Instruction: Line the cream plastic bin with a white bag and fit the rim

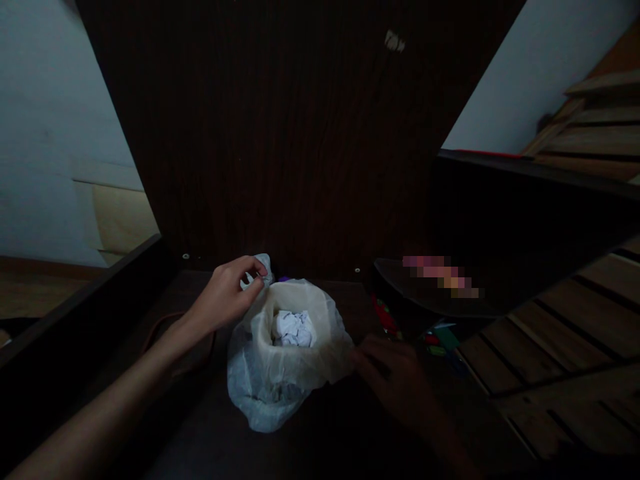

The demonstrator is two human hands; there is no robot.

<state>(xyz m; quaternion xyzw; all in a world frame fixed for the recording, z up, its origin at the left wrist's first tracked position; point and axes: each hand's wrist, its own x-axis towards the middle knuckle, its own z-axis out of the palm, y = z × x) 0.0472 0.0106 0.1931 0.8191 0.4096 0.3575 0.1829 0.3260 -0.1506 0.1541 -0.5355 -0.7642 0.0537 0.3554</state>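
My plastic bag (270, 383) is milky white, the crumpled paper (293, 329) in it bright white, the panel (300, 147) behind dark brown with wood grain, the slats (560, 347) pale brown.

Dim, underexposed scene, deep shadow at centre and right, brighter side walls, wide-angle edge distortion

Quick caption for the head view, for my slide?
Left hand pinches and right hand touches the rim of a white plastic bag holding crumpled paper.

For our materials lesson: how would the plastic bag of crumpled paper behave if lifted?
Probably floppy: the plastic bag sags in wrinkles where the left hand pinches its rim. Likely light, since only crumpled paper shows inside.
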